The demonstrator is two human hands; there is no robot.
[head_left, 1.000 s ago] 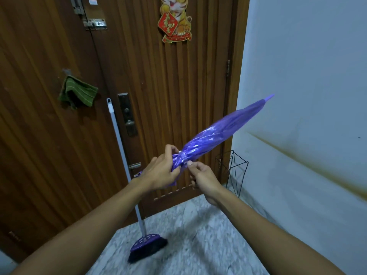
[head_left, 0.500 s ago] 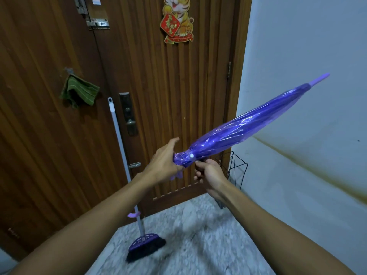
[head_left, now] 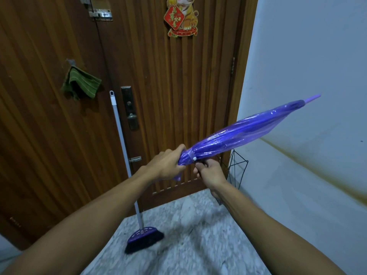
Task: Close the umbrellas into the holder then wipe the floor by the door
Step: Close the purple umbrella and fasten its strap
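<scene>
Purple and furled, the umbrella (head_left: 238, 135) is slanting up toward the wall while your left hand (head_left: 166, 165) is clasping its strapped end and your right hand (head_left: 210, 171) is pinching beneath, above the wire holder (head_left: 237, 167).

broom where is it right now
In the head view the broom stands left of centre, its handle leaning on the wooden door beside the lock plate, bristles on the marble floor.

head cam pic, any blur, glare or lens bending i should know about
Head view: dim, bluish indoor light; the purple umbrella shows shiny highlights on its plastic folds; the left hand and right hand are fairly sharp, but the floor is smeared with motion blur; the wide lens bows the door edges; the wire holder is thin and faint.
</scene>
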